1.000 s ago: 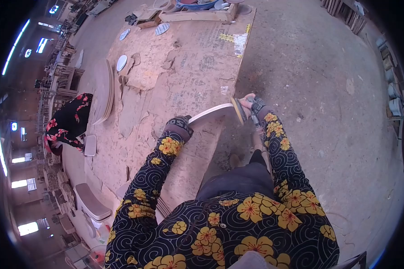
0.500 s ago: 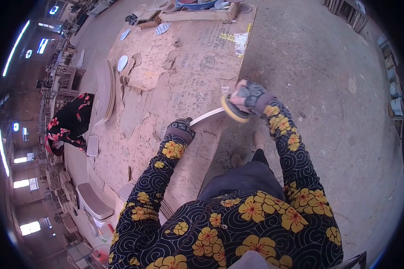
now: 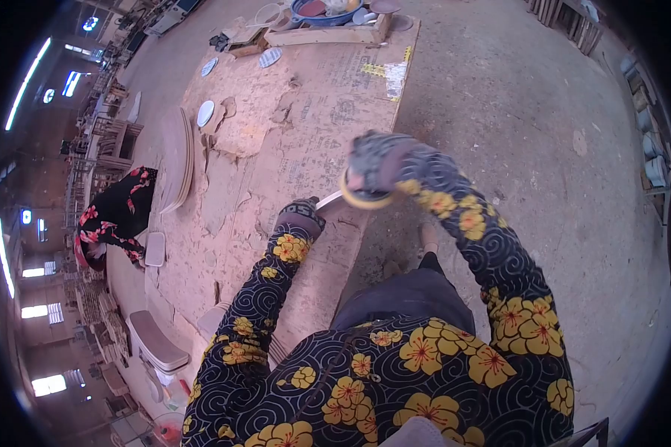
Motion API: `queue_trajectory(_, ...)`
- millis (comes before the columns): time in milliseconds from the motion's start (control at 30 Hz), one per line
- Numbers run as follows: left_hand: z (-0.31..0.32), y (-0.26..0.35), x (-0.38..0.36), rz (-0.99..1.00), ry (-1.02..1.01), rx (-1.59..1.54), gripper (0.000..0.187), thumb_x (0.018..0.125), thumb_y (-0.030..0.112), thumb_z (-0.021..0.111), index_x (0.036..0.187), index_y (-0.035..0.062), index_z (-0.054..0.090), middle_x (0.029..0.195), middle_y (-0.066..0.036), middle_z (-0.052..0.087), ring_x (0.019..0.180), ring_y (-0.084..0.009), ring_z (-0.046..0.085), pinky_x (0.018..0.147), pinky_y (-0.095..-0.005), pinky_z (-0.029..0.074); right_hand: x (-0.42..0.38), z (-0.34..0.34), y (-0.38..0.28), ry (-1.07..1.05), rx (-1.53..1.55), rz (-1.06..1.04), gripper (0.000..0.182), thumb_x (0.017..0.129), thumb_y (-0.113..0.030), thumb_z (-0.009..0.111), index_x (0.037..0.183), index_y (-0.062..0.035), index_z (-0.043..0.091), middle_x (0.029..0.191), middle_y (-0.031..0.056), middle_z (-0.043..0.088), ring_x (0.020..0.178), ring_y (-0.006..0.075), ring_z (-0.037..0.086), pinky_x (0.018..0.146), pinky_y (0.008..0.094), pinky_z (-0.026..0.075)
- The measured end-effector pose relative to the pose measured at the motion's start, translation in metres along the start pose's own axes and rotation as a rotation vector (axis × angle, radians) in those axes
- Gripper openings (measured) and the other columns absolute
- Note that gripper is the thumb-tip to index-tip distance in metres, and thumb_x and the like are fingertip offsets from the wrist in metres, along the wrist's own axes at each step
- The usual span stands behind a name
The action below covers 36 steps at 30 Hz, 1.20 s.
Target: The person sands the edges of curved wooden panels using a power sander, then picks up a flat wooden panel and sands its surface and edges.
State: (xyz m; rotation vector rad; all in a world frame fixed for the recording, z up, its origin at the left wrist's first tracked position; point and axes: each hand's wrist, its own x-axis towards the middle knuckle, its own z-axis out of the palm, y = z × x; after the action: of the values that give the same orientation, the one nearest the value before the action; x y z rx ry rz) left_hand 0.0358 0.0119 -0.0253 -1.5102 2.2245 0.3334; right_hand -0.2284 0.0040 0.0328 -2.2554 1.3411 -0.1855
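My left hand (image 3: 302,214), in a dark patterned glove, is closed on one end of a thin, pale, slightly curved wooden strip (image 3: 330,200) over the table's near edge. In my right hand (image 3: 380,162), also gloved and blurred by motion, is a round sanding pad (image 3: 359,201) with a yellow rim. The pad lies against the strip's far end and covers part of it. Its working face is turned out of sight.
The worktable (image 3: 313,112) has a torn, dusty covering. On it are a stack of curved boards (image 3: 177,160), pale discs (image 3: 270,57) and a wooden crate (image 3: 328,36) with a blue basin (image 3: 328,16). Another person (image 3: 119,212) bends at the far side; more curved pieces (image 3: 159,341) lie lower left.
My right hand has moved left with the sanding pad, along the strip towards my left hand, so less of the strip shows. My left hand has stayed nearly still.
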Motion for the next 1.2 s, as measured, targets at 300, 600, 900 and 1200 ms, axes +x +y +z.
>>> queue_trajectory(300,0.011,-0.005,0.003,-0.018,0.012,-0.045,0.043,0.09,0.036,0.061,0.122,0.0078,0.064,0.109,-0.02,0.07,0.104,-0.0343,0.067,0.094,-0.0427,0.052,0.002,-0.004,0.025,-0.055,0.127,0.154,0.054,0.079,-0.046,0.075,0.112,-0.0048,0.064,0.107,0.0157,0.068,0.095,0.0275,0.068,0.084,0.0364,0.054)
queue_trajectory(600,-0.004,0.001,-0.003,-0.013,-0.013,-0.03,0.044,0.091,0.032,0.059,0.127,0.0069,0.061,0.109,-0.02,0.07,0.105,-0.0336,0.067,0.094,-0.0423,0.052,-0.029,0.156,0.15,0.193,1.123,0.464,0.038,0.083,-0.037,0.08,0.108,-0.0138,0.062,0.097,0.0045,0.068,0.091,0.0169,0.065,0.079,0.0346,0.053)
queue_trajectory(900,0.001,-0.001,0.001,-0.009,0.012,-0.004,0.042,0.089,0.031,0.061,0.123,0.0071,0.063,0.11,-0.02,0.07,0.105,-0.0327,0.067,0.095,-0.0415,0.052,-0.043,0.113,0.092,0.463,1.019,0.478,0.041,0.083,-0.034,0.078,0.114,-0.0129,0.062,0.1,0.0096,0.067,0.096,0.023,0.066,0.083,0.039,0.055)
queue_trajectory(1200,0.0,-0.003,0.005,-0.008,-0.038,0.027,0.046,0.09,0.04,0.061,0.125,0.0102,0.062,0.113,-0.018,0.069,0.107,-0.0327,0.066,0.096,-0.0415,0.052,-0.038,0.062,0.033,0.401,0.415,0.407,0.05,0.075,-0.04,0.082,0.111,-0.0115,0.063,0.099,0.0157,0.065,0.1,0.0313,0.065,0.091,0.0393,0.051)
